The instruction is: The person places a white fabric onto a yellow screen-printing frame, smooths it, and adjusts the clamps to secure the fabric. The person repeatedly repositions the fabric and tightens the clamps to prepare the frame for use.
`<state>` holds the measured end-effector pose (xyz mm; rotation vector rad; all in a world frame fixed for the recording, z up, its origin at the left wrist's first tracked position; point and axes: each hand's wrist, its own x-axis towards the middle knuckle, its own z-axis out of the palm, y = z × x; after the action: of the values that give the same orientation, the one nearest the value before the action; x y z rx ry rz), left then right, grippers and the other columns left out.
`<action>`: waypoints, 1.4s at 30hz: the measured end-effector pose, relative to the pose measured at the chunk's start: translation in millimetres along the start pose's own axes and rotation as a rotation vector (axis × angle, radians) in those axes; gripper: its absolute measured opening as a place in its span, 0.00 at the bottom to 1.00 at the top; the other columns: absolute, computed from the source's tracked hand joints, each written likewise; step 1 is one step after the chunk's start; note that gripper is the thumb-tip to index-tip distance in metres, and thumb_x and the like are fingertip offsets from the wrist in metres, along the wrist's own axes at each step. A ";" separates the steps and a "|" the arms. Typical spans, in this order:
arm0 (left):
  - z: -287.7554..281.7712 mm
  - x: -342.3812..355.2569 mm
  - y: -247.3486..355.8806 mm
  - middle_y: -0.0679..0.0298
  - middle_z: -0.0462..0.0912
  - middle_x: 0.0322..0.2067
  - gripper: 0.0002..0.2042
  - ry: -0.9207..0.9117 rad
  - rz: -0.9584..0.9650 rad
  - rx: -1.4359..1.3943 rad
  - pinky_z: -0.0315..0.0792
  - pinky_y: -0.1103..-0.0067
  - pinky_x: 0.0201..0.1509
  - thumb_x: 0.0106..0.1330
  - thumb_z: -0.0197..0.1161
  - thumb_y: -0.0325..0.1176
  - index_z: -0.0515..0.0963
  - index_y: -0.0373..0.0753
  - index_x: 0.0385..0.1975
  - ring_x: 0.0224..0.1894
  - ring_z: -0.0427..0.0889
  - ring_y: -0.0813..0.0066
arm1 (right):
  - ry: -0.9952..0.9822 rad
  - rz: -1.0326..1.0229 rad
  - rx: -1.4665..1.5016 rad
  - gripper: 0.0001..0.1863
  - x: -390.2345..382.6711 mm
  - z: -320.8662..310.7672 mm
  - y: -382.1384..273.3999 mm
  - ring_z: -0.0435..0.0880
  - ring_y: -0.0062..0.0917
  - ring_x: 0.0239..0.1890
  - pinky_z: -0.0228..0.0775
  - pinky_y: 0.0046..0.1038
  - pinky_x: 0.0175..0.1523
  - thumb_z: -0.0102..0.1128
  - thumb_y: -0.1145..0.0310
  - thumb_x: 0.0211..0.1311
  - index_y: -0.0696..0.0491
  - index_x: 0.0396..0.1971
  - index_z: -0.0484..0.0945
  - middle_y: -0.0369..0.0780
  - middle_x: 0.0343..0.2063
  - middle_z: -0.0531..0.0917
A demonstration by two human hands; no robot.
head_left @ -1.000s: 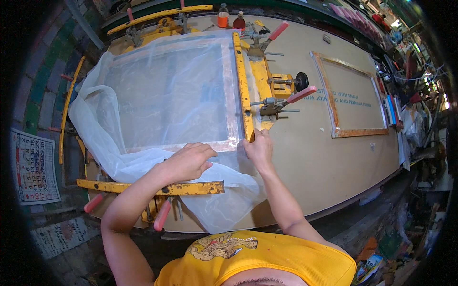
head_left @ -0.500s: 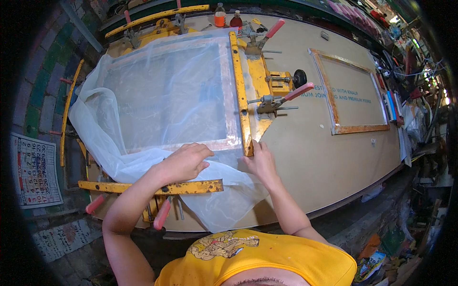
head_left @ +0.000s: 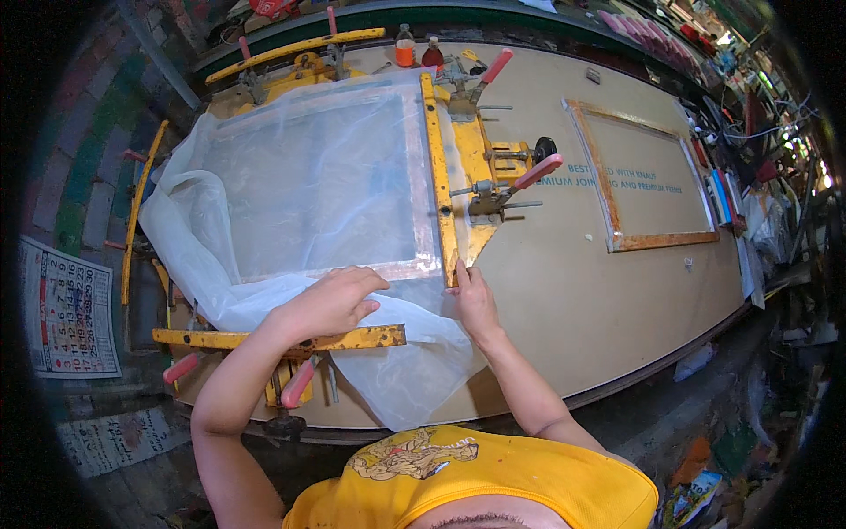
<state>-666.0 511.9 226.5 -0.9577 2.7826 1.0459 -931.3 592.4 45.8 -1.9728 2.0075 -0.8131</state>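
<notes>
A sheet of thin white mesh fabric (head_left: 300,176) lies draped over a metal frame (head_left: 425,264) set inside a yellow stretching rig (head_left: 438,176). My left hand (head_left: 330,300) rests flat on the fabric at the frame's near edge, just above a yellow clamp bar (head_left: 278,338). My right hand (head_left: 474,295) presses the fabric at the frame's near right corner, beside the end of the rig's right yellow bar. Loose fabric hangs over the near bar toward my yellow shirt.
Red-handled toggle clamps (head_left: 515,181) stick out from the rig's sides. A second framed screen (head_left: 648,181) lies on the beige table (head_left: 573,300) to the right. Two small bottles (head_left: 416,53) stand at the far edge. A calendar (head_left: 66,309) hangs low on the left.
My right hand has slid down along the yellow bar toward me, to the frame's near corner. My left hand has stayed on the fabric.
</notes>
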 end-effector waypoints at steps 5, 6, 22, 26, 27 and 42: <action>-13.8 -28.8 22.9 0.49 0.79 0.51 0.15 0.156 -0.025 -0.004 0.69 0.63 0.64 0.68 0.61 0.31 0.76 0.32 0.52 0.57 0.76 0.49 | 0.109 -0.114 -0.011 0.31 -7.9 10.0 7.4 0.82 0.42 0.39 0.78 0.38 0.41 0.68 0.77 0.55 0.64 0.60 0.72 0.48 0.38 0.76; -16.9 -33.9 29.0 0.49 0.79 0.51 0.15 0.174 -0.028 -0.003 0.69 0.64 0.64 0.68 0.61 0.30 0.76 0.32 0.53 0.57 0.77 0.49 | 0.140 -0.145 -0.010 0.31 -9.5 12.6 10.4 0.81 0.42 0.39 0.78 0.38 0.41 0.68 0.77 0.55 0.65 0.60 0.72 0.48 0.39 0.76; 26.5 -148.1 123.4 0.51 0.83 0.45 0.12 0.593 -0.024 -0.119 0.72 0.67 0.58 0.64 0.64 0.24 0.79 0.32 0.47 0.50 0.81 0.52 | 0.147 0.139 0.079 0.23 -44.6 -14.7 15.1 0.82 0.41 0.42 0.75 0.39 0.47 0.67 0.66 0.63 0.59 0.55 0.77 0.48 0.44 0.79; 55.9 -157.4 127.5 0.52 0.83 0.45 0.11 0.524 0.029 0.009 0.73 0.67 0.57 0.64 0.64 0.24 0.80 0.33 0.46 0.50 0.81 0.53 | 0.201 0.096 0.134 0.17 -70.9 -31.3 1.0 0.83 0.37 0.37 0.76 0.36 0.45 0.68 0.67 0.63 0.59 0.48 0.80 0.46 0.41 0.81; 69.9 -158.9 125.6 0.52 0.83 0.45 0.11 0.526 -0.007 -0.072 0.74 0.67 0.57 0.65 0.64 0.25 0.80 0.33 0.46 0.51 0.81 0.53 | 0.213 0.071 0.143 0.16 -75.6 -37.1 -6.8 0.83 0.36 0.36 0.76 0.35 0.44 0.68 0.68 0.63 0.60 0.46 0.81 0.46 0.40 0.81; 146.7 -251.2 114.6 0.52 0.82 0.46 0.11 0.608 -0.084 -0.334 0.74 0.66 0.56 0.68 0.62 0.28 0.78 0.31 0.47 0.50 0.80 0.51 | 0.041 -0.287 0.513 0.05 -150.2 -67.6 -192.9 0.84 0.33 0.28 0.76 0.31 0.33 0.68 0.77 0.60 0.57 0.35 0.82 0.43 0.32 0.83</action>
<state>-553.1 803.3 236.2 -1.6644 3.0190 1.4418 -789.1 763.6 167.6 -1.9518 1.3559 -1.2876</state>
